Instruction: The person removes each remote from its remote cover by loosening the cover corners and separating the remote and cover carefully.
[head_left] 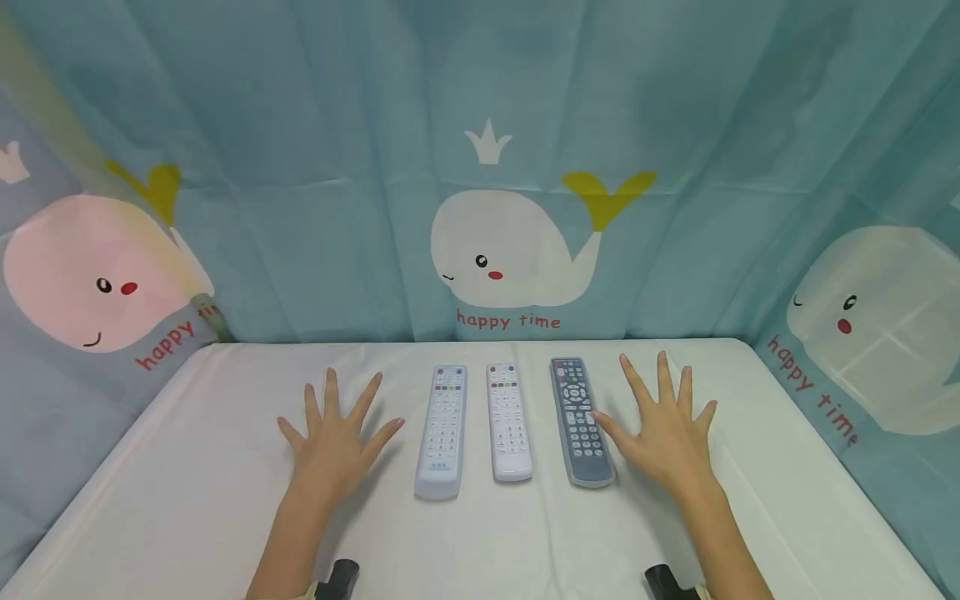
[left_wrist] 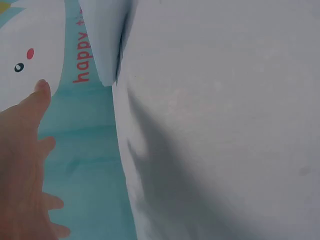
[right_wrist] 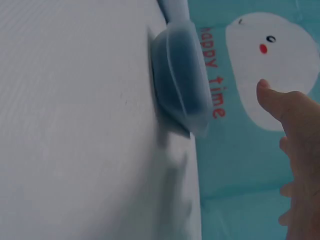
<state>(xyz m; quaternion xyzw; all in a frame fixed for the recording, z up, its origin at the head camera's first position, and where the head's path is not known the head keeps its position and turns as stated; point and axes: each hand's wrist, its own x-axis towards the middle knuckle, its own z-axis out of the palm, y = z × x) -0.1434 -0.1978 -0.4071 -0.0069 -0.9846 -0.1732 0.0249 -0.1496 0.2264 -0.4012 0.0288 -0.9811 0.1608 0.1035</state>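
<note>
Three remote controls lie side by side on the white table. A pale remote in a clear cover (head_left: 441, 433) is on the left, a slimmer white remote (head_left: 509, 425) in the middle, and a dark grey remote (head_left: 582, 425) on the right. To the left of them my left hand (head_left: 330, 450) hovers with fingers spread, holding nothing. My right hand (head_left: 667, 437) is likewise spread. Its thumb overlaps the dark remote's edge in the head view, but the right wrist view has the thumb apart from that remote's near end (right_wrist: 182, 75). Shadows fall under both hands.
A white cloth covers the table (head_left: 187, 500). Blue-green curtains (head_left: 337, 250) printed with whales and "happy time" stand behind it and at both sides. A black wrist strap piece (head_left: 341, 577) shows at the left forearm, and another (head_left: 666, 582) at the right.
</note>
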